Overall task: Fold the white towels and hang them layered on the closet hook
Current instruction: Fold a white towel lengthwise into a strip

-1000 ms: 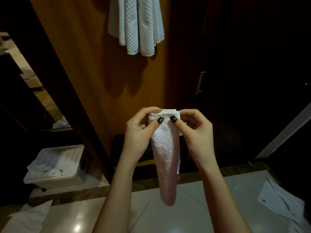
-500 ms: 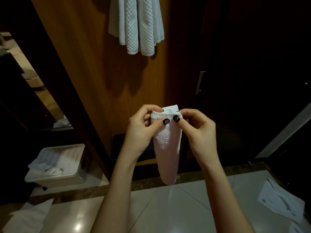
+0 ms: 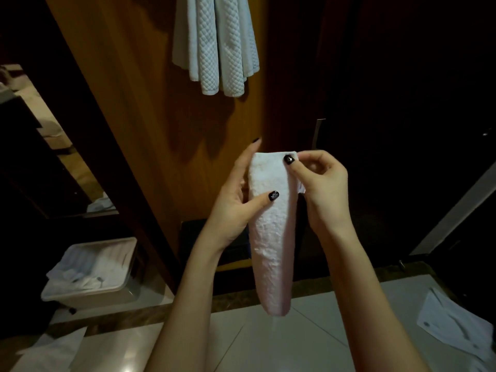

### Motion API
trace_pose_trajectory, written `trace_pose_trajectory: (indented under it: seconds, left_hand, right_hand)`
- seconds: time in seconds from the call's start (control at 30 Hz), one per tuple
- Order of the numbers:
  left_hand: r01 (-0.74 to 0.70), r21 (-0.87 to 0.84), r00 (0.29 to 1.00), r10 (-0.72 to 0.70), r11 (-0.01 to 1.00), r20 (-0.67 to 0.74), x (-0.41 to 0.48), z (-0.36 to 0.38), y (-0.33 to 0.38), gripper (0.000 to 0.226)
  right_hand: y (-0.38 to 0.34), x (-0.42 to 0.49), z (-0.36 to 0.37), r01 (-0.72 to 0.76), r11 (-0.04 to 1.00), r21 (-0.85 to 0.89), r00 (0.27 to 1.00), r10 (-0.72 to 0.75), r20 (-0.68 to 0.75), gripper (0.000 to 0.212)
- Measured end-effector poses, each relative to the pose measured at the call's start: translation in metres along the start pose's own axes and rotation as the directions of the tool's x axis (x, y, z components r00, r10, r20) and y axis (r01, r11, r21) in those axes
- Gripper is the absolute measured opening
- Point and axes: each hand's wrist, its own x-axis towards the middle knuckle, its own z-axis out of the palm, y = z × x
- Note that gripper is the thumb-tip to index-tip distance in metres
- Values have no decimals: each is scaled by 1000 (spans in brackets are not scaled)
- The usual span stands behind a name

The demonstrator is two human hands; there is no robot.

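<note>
Head view, the only one there is. Both hands are raised in front of the chest with a folded towel (image 3: pixel 271 237) between them, hanging as a long narrow strip that tapers toward the floor.

The right hand (image 3: pixel 319 183) pinches the towel's top right corner between thumb and forefinger, its other fingers curled. That pinch seems to carry the weight and keep the layers from sliding apart.

The left hand (image 3: pixel 236 200) grips the towel's left edge a little lower. Its thumb lies across the front and its fingers go behind, one fingertip showing above the top edge. Held like this it probably squares up the fold and keeps the strip narrow enough to go over a hook.

Above the hands and slightly left, the hung towels (image 3: pixel 214 44) already drape down the wooden closet panel (image 3: pixel 150 130) (the hook itself is out of frame, so where it sits cannot be told). I would judge that folding of this piece is about done and that the lift up to those towels comes next.

Below and well left of the hands, a bin (image 3: pixel 126 287) holds more white cloth. Low on the right, a sheet of paper (image 3: pixel 453 323) lies on the tiled floor (image 3: pixel 295 345).
</note>
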Motion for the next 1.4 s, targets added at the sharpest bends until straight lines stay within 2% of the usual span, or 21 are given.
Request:
trace_pose_trajectory:
  seconds: [0.1,0.2,0.33,0.43,0.5,0.57,0.73,0.8,0.87,0.97,1.07,1.13,1.2,1.3,1.33,1.4]
  left_hand:
    - [-100,155,995,101,983,2,17,-3,3,52]
    - [-96,159,991,108,983,-72,36,-4,2,44]
    - [-99,77,983,110,992,-150,72,-8,7,37]
    - [-111,-38,970,100,993,-220,105,-20,13,37]
    - [-120,-82,971,100,989,-219,124,-28,16,34]
    - [-125,-106,975,102,987,-199,140,-33,17,29]
    - [-71,-219,981,29,973,-191,165,-42,16,27]
    - [-44,-283,982,-10,958,-187,167,-43,15,28]
    - [-30,-340,985,-31,940,-171,169,-42,16,29]
    - [-10,-405,992,-41,914,-119,173,-41,18,28]
    - [12,-454,993,-62,891,-96,179,-43,18,29]
    - [25,-478,995,-70,878,-77,181,-43,18,29]
    - [32,-490,997,-63,871,-47,182,-42,19,28]
    - [29,-500,998,-49,866,-27,183,-41,19,27]
    - [27,-504,999,-42,863,-18,184,-41,20,27]
    - [32,-522,999,-33,853,6,186,-42,20,28]
  right_hand:
    - [-6,18,8,36,999,-26,999,-36,3,10]
    - [-9,36,16,125,988,-88,992,-125,0,10]
    - [6,42,13,217,947,-238,975,-222,5,11]
    - [27,37,4,169,922,-348,984,-141,106,12]
    - [34,37,-2,126,899,-419,978,-43,202,19]
    - [34,39,-4,95,895,-436,965,24,261,18]
    - [32,47,-10,228,835,-502,958,-98,271,9]
    - [33,45,-10,200,869,-452,953,-66,295,8]
    - [33,42,-10,132,936,-326,949,-24,314,8]
    - [34,41,-11,103,964,-245,953,-26,301,15]
    - [32,41,-13,-31,993,-117,967,59,248,34]
    - [28,42,-16,-117,993,-29,946,120,302,32]
    - [27,41,-16,-114,991,-70,919,132,371,19]
    - [30,44,-13,2,955,-296,918,115,379,11]
    - [29,46,-13,7,949,-314,912,123,392,12]
    - [26,48,-15,-65,973,-221,876,162,454,16]
